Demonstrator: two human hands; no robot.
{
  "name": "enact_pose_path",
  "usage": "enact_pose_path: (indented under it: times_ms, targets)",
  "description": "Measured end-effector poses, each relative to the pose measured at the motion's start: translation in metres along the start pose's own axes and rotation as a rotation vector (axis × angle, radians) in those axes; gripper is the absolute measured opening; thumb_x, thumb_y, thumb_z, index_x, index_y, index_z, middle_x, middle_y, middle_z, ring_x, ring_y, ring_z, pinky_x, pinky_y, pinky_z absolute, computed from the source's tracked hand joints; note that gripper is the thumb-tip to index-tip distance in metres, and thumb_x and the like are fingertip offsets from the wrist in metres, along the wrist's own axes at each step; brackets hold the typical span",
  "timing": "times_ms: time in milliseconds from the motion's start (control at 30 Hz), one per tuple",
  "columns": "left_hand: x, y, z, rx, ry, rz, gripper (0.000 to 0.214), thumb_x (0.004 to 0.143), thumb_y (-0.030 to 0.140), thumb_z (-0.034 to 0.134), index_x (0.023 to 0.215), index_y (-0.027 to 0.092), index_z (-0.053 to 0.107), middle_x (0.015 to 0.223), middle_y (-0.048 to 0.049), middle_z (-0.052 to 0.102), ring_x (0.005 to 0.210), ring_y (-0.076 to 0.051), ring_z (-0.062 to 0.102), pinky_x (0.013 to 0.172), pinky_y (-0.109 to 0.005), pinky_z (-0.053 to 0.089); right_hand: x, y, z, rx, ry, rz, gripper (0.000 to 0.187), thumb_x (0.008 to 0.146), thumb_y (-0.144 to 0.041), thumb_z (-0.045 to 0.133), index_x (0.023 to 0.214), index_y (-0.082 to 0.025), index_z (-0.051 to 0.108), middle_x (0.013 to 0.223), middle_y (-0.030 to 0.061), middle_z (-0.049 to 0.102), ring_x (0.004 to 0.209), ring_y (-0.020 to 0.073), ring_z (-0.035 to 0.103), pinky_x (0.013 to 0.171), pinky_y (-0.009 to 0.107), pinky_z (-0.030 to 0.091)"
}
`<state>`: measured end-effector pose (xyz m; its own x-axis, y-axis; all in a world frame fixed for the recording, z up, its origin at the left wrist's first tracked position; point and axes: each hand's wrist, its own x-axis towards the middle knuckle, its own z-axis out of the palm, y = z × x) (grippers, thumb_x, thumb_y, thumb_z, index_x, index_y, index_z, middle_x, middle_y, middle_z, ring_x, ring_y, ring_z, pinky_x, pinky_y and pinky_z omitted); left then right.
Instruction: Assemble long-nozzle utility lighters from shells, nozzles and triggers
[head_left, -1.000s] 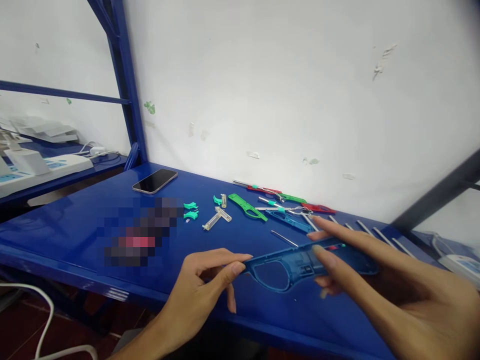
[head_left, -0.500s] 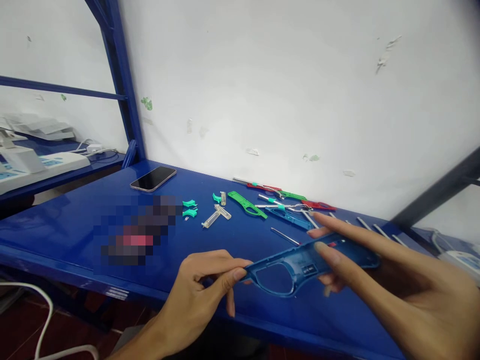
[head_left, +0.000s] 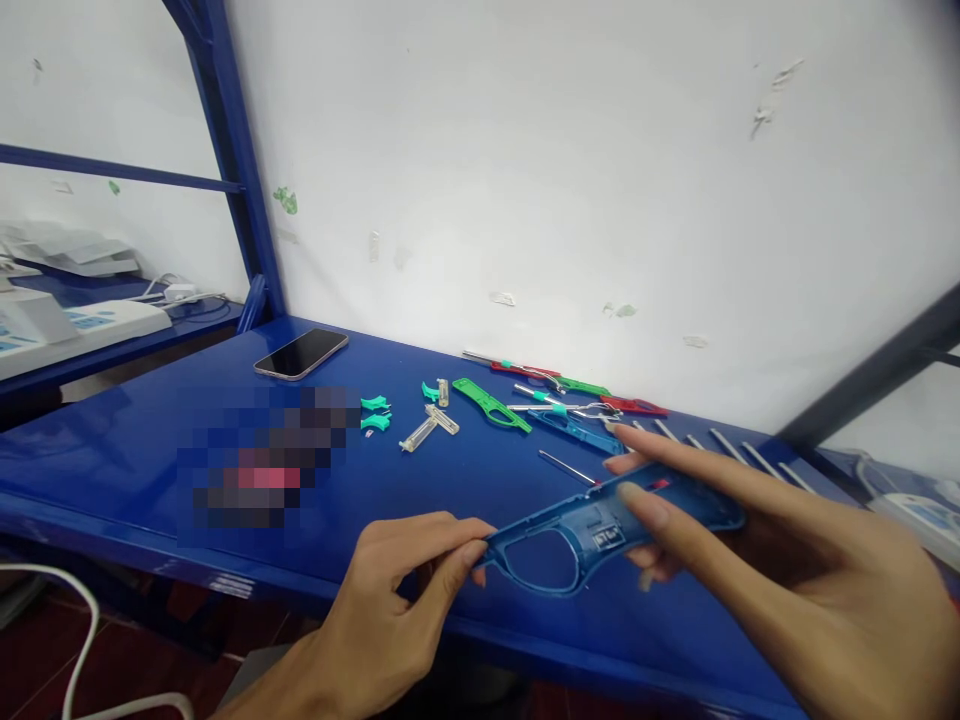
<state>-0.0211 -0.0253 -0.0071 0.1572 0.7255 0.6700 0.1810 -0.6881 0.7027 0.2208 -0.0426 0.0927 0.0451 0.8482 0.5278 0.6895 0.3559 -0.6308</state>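
A blue lighter casing half (head_left: 600, 535), hollow side facing me, is held level above the table's front. My left hand (head_left: 409, 590) pinches its narrow left tip between thumb and forefinger. Around the wider right end, my right hand (head_left: 795, 570) is closed, thumb on the inner face and fingers behind. An oval opening pierces the casing near the left hand, and a small red piece (head_left: 660, 485) shows inside it near the right thumb. Beyond it lie a green casing half (head_left: 491, 405), a blue casing half (head_left: 574, 432) and a thin metal rod (head_left: 568, 467).
Clear plastic lighter tanks (head_left: 429, 428) and green triggers (head_left: 375, 413) lie mid-table. Several metal tubes (head_left: 731, 447) are at the right, red casing pieces (head_left: 634, 405) near the wall. A phone (head_left: 302, 354) rests at the back left, before it a pixelated patch (head_left: 270, 465).
The blue casing half has shifted slightly left and its hollow face is turned a little more toward me. Both hands keep their hold; the whole view has shifted slightly.
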Motion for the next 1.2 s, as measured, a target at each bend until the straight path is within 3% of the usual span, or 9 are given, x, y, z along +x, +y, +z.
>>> enact_pose_path:
  times_ms: [133,300,467,867,1200]
  targets:
    - [-0.0008,-0.0009,-0.0004,-0.066,-0.015,-0.069,0.029,0.103,0.012,0.06,0.115,0.028,0.081,0.071,0.005,0.075,0.051,-0.007,0.063,0.053,-0.017,0.05,-0.0001,0.0009,-0.002,-0.001,-0.001,0.006,0.04,0.086,-0.057,0.081,0.124,-0.044,0.08,0.059,-0.0072,0.075,0.046,0.0125,0.073,0.05,0.011,0.061]
    - [-0.0022,-0.0022,-0.0019,-0.112,-0.059,-0.146,0.03,0.107,0.018,0.057,0.119,0.031,0.081,0.07,0.0035,0.075,0.063,-0.01,0.072,0.057,-0.019,0.051,0.0003,0.0013,-0.0036,-0.033,0.021,0.033,0.042,0.086,-0.06,0.08,0.124,-0.043,0.08,0.06,-0.0067,0.076,0.048,0.0141,0.074,0.05,0.014,0.063]
    - [-0.0007,-0.0032,-0.0015,-0.106,-0.056,-0.173,0.025,0.104,0.02,0.063,0.114,0.031,0.083,0.073,0.0029,0.078,0.063,-0.012,0.073,0.056,-0.02,0.05,-0.0011,-0.0011,-0.0017,-0.066,0.035,-0.006,0.042,0.087,-0.057,0.08,0.126,-0.043,0.079,0.06,-0.0074,0.077,0.047,0.014,0.074,0.05,0.013,0.062]
    - [0.0034,-0.0012,-0.002,-0.137,-0.057,-0.2,0.021,0.102,0.022,0.067,0.108,0.027,0.086,0.07,0.0,0.075,0.059,-0.012,0.071,0.052,-0.021,0.048,-0.001,-0.0017,-0.0018,-0.097,0.064,-0.031,0.043,0.087,-0.057,0.08,0.126,-0.038,0.081,0.062,-0.005,0.078,0.046,0.0175,0.074,0.047,0.021,0.064]
    - [0.0015,0.0013,-0.0015,-0.109,-0.045,-0.14,0.023,0.102,0.019,0.064,0.11,0.024,0.085,0.071,-0.0008,0.074,0.052,-0.009,0.063,0.048,-0.02,0.045,-0.0005,-0.0021,0.0007,-0.056,0.036,0.018,0.043,0.086,-0.059,0.08,0.125,-0.04,0.081,0.057,-0.0053,0.075,0.045,0.0196,0.073,0.046,0.024,0.065]
